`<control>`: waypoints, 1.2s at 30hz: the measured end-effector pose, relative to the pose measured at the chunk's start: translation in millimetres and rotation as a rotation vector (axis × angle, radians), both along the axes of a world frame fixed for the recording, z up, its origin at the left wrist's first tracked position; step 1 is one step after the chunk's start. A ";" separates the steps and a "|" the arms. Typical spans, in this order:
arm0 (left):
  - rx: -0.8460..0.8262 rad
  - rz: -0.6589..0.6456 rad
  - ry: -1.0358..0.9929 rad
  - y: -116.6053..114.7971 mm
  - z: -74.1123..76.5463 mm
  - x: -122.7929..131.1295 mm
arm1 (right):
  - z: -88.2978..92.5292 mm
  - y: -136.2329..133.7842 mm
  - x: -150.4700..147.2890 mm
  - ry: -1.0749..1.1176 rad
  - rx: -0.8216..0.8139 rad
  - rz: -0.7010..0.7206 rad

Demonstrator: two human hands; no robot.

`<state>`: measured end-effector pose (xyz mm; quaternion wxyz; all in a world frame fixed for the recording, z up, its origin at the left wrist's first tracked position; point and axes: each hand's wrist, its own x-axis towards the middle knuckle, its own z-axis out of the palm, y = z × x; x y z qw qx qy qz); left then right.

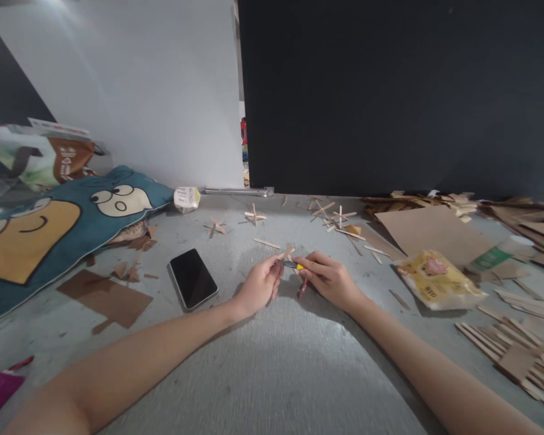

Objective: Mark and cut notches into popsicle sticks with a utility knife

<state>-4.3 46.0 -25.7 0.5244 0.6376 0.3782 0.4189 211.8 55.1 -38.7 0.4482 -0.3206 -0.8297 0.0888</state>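
Note:
My left hand (259,284) is closed with its fingertips around a short wooden craft stick (289,251), whose end sticks out beyond the thumb. In my right hand (330,279) is a small pair of pliers (300,266) with a dark metal head and yellow and red on the handles. The metal jaws reach to the left fingertips, close to the stick; whether they touch it I cannot tell. A loose craft stick (267,243) lies just beyond the hands. Farther back stand small crossed-stick pieces (254,215), with another crossed-stick assembly (341,216) to the right.
A black phone (193,279) lies left of my left hand. Brown cardboard (104,297) and a blue cartoon cushion (68,232) are at the left. On the right are a yellow packet (439,281), a bottle (501,254) and piled craft sticks (489,344). Dark panel (399,96) behind.

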 end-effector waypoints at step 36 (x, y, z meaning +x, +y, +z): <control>0.028 0.129 -0.059 -1.8 4.8 0.4 | 2.5 -2.5 2.3 -0.023 -0.041 -0.057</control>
